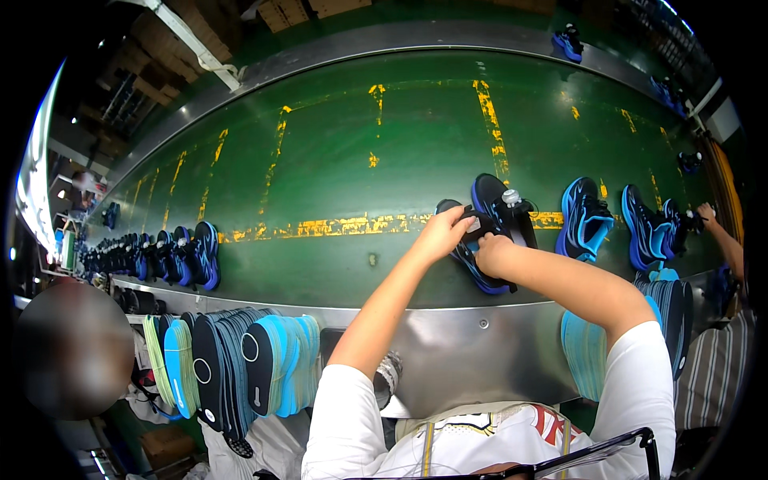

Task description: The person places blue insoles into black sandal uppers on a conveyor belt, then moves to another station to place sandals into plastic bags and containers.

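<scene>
A black sneaker with a blue sole edge [470, 262] lies on the green belt in front of me, held between both hands. My left hand [442, 236] has its fingers closed on the sneaker's upper. My right hand [494, 254] is curled at the shoe's opening, its fingertips partly hidden. Just beyond them sits a second black and blue sneaker [490, 196], with a small silvery round piece [510, 197] by its collar. To the right of my hands stands another sneaker [578, 220], its bright blue lining showing.
More sneakers [640, 228] stand farther right, near another person's hand [707, 216]. A long row of shoes [206, 254] runs off left. Stacked insoles [276, 364] stand by the metal edge [448, 340] at left, with more insoles [582, 352] beside my right arm. A person is at far left.
</scene>
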`<move>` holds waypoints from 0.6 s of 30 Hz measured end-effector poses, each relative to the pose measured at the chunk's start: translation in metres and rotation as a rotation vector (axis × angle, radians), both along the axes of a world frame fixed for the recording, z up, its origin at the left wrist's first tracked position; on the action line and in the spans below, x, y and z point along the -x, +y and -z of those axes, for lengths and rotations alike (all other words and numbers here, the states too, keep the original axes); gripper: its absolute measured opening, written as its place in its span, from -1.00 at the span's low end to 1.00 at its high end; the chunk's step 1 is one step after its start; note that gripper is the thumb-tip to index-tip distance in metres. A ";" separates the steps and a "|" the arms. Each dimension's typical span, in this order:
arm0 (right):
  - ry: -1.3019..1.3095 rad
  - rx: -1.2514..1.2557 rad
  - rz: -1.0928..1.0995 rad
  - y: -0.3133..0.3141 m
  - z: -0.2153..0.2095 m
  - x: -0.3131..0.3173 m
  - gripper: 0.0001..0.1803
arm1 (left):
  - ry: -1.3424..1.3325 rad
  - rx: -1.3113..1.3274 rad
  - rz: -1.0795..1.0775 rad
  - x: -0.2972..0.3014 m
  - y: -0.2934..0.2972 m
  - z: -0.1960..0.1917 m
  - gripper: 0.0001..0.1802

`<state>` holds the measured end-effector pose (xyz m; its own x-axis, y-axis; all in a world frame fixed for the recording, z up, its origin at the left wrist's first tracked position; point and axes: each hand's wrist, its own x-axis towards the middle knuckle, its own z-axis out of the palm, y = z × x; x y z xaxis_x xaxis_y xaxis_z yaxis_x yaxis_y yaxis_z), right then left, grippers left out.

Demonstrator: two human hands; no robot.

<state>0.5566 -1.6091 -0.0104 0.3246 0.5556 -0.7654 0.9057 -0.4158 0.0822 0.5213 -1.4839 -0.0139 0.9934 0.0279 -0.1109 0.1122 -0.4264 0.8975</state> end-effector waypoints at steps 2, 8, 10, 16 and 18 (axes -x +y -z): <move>-0.040 -0.051 0.021 -0.001 0.011 0.002 -0.55 | 0.003 0.064 -0.005 0.001 -0.001 -0.001 -0.70; 0.006 0.017 -0.289 0.001 0.017 -0.010 -0.73 | 0.056 -0.048 -0.118 -0.001 -0.013 -0.004 -0.69; 0.013 -0.070 -0.208 -0.001 0.027 -0.014 -0.73 | -0.065 -0.125 -0.270 -0.001 -0.028 0.006 -0.69; -0.017 -0.583 -0.093 -0.027 0.014 -0.003 -0.62 | -0.343 -0.189 -0.403 0.005 -0.049 0.012 -0.69; 0.045 -0.486 0.000 -0.025 0.025 -0.011 -0.62 | -0.483 -0.301 -0.302 0.006 -0.055 0.018 -0.73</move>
<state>0.5680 -1.6345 -0.0356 0.2969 0.8524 -0.4305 0.9039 -0.3962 -0.1612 0.5151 -1.5387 -0.0319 0.8731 0.2741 0.4033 -0.1202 -0.6806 0.7227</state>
